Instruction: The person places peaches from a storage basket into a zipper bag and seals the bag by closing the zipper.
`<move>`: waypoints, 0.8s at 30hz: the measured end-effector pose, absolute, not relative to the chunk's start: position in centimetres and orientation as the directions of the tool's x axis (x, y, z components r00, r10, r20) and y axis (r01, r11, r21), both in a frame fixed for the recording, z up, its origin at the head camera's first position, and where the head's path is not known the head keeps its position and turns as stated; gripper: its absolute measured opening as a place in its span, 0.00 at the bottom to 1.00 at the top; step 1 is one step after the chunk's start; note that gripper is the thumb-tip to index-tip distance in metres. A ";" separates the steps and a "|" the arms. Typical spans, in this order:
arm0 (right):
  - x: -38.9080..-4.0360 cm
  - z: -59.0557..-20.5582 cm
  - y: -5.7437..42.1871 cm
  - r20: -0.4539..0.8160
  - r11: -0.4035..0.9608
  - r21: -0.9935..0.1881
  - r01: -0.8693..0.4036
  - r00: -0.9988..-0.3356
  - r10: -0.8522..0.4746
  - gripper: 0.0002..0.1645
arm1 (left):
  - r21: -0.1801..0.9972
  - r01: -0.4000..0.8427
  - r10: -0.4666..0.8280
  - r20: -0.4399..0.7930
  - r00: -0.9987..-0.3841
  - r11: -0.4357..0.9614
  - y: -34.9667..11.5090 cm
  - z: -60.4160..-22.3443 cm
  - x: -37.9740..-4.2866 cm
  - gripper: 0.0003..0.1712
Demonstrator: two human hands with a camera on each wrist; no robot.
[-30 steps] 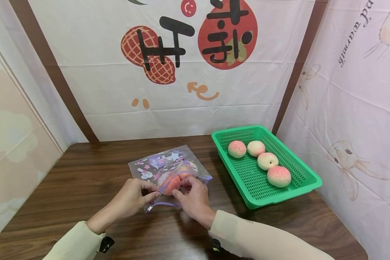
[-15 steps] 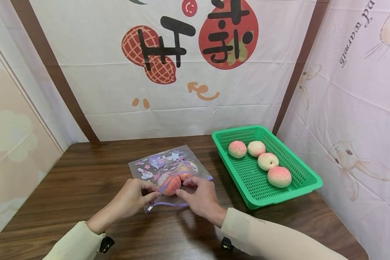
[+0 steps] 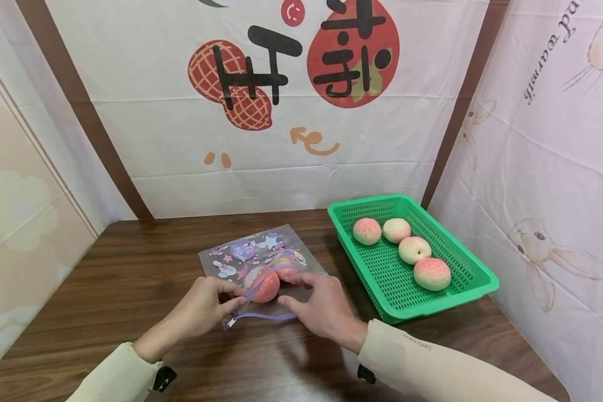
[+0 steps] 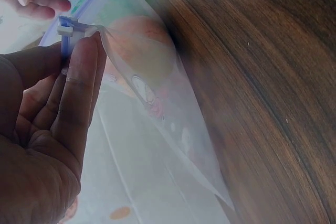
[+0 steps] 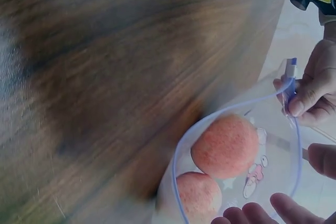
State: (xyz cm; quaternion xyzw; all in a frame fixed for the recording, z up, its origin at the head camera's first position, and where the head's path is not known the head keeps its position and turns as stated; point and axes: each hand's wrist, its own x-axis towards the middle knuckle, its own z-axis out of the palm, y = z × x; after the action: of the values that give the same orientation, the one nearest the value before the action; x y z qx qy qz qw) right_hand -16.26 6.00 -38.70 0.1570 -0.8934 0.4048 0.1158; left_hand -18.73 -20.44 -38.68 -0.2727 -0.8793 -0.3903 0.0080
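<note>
A clear printed zip bag (image 3: 241,251) with a purple zip rim lies on the table, its mouth gaping toward me. Inside it are a pinkish-red peach (image 5: 227,145) and a second peach (image 5: 199,195). With thumb and fingers my left hand (image 3: 206,304) pinches the rim at the mouth's left side, beside the white slider (image 4: 65,27). My right hand (image 3: 324,306) is at the right side of the mouth, thumb and fingers apart, nothing gripped between them. Part of the bag's right rim is hidden behind that hand.
A green plastic basket (image 3: 372,285) stands to the right on the dark wooden table (image 3: 146,251), holding several peaches (image 3: 432,273). Printed cloth walls (image 3: 181,184) close off the back and both sides.
My right hand has drawn back to the right, away from the peaches in the bag. My left hand keeps its pinch and has hardly moved.
</note>
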 end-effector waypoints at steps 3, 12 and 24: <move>-16.0 -38.2 6.5 0.332 0.639 -0.670 -0.379 -0.922 -0.199 0.22 | 0.684 0.482 0.472 0.223 -0.853 0.547 -20.5 -38.7 -18.7 0.07; -16.3 -36.8 7.9 0.385 0.649 -0.645 -0.403 -0.905 -0.181 0.23 | 0.685 0.484 0.472 0.226 -0.852 0.545 -20.5 -38.7 -18.6 0.08; -17.0 -36.0 9.1 0.415 0.634 -0.651 -0.418 -0.895 -0.164 0.24 | 0.679 0.474 0.469 0.212 -0.857 0.560 -20.5 -38.9 -18.6 0.09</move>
State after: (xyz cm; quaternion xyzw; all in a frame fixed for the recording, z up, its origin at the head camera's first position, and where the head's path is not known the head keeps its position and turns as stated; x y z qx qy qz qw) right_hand -17.05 9.14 -36.01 0.1633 -0.8896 0.3952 0.1605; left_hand -18.63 -20.48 -38.89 -0.2669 -0.8833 -0.3854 0.0034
